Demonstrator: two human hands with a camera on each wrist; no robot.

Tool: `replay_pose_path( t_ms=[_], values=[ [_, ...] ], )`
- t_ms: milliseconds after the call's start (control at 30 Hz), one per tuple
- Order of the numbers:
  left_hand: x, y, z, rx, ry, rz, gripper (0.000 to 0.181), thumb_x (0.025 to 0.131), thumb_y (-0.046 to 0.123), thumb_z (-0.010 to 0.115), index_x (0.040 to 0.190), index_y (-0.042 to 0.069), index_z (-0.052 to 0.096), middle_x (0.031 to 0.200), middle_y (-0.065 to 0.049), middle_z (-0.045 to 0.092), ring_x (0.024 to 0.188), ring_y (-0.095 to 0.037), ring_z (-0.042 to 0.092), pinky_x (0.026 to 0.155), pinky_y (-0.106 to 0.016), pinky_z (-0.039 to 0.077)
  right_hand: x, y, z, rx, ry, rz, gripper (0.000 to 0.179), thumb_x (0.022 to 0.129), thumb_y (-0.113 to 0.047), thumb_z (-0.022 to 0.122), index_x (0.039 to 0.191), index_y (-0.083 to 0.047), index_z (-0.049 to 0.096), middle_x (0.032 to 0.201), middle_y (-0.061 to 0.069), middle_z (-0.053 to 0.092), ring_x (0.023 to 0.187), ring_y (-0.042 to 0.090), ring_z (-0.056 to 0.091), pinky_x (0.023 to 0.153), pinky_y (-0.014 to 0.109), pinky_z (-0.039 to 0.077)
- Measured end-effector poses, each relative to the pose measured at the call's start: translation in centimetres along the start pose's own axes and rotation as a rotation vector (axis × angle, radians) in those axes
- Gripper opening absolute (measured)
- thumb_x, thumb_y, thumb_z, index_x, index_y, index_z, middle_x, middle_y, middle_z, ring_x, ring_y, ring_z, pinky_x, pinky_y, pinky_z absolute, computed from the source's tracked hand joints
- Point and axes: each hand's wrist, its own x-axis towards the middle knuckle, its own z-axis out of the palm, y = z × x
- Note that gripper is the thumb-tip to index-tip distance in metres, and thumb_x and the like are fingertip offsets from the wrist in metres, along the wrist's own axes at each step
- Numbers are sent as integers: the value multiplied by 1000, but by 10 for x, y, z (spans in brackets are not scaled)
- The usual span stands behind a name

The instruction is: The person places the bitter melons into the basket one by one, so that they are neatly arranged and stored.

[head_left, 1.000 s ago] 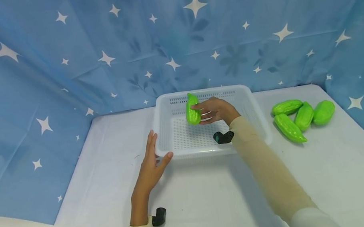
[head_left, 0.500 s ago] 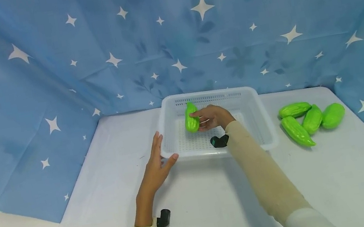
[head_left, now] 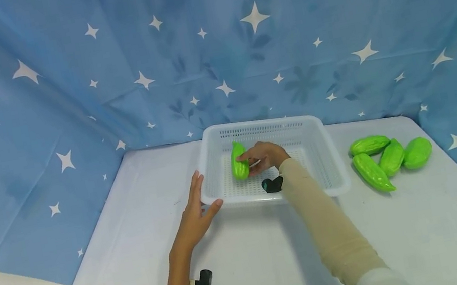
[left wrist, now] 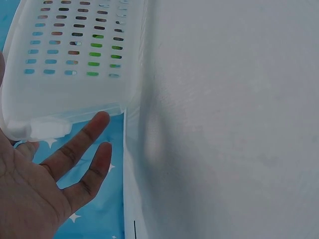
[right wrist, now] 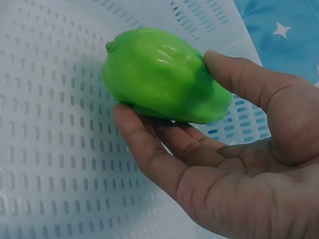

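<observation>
A white perforated plastic basket stands at the back of the table. Inside it, my right hand holds a glossy bright green bitter melon between thumb and fingers, low over the slotted floor. The right wrist view shows the thumb pressing one side of the bitter melon and the fingers curled beneath it. My left hand lies at the basket's left front corner, fingers straight and spread, thumb at the front rim. In the left wrist view, fingertips of the left hand reach the basket's wall.
Right of the basket lie several more green bitter melons, grouped close together on the white tablecloth. A blue curtain with white stars hangs behind the table and along both sides. Small black cameras sit on both wrists.
My right hand has lowered the bitter melon further into the basket and slightly toward the near left. My left hand stays at the basket's corner. The head view has shifted a little.
</observation>
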Motion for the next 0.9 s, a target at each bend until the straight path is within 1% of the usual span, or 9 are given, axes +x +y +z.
replay_pose_path(
  t_ms=[100,267,400,533,667,900],
  values=[
    [-5,-1,1,-1,0,-9,87,94,49,60,158,27,6,164,13,-4,140,-36,40,101,-56,47,2,6,5,-32,-22,10,51,91,-17,70,133,3,51,136,20,51,99,26,64,97,40,53],
    [-9,-3,4,-6,4,-3,87,94,49,60,158,27,7,165,13,-2,139,-36,41,101,-57,47,6,14,9,-48,-18,1,45,89,-16,73,126,3,56,130,20,55,94,27,67,92,40,56],
    [-9,-2,5,-18,1,-12,86,94,50,60,158,29,7,164,14,-2,139,-35,41,101,-56,47,6,15,9,-40,-25,3,46,88,-15,73,126,4,55,130,21,55,93,27,67,93,40,56],
    [-9,-1,5,-16,7,-18,85,94,50,59,158,29,7,164,14,-3,137,-34,44,99,-54,49,6,12,9,-51,-29,1,49,89,-16,72,129,4,52,130,21,54,91,26,68,94,39,55],
    [-7,0,5,-15,12,-15,84,94,50,59,158,29,7,164,14,-3,135,-34,47,98,-53,50,5,9,10,-49,-11,-6,50,89,-16,72,129,4,50,126,21,55,90,27,68,92,40,56],
    [-3,2,4,-16,16,-7,85,94,49,60,158,28,8,164,13,-3,135,-34,47,98,-53,50,4,3,12,-56,11,-22,46,90,-16,71,127,4,52,122,21,57,86,26,68,89,40,58]
  ],
)
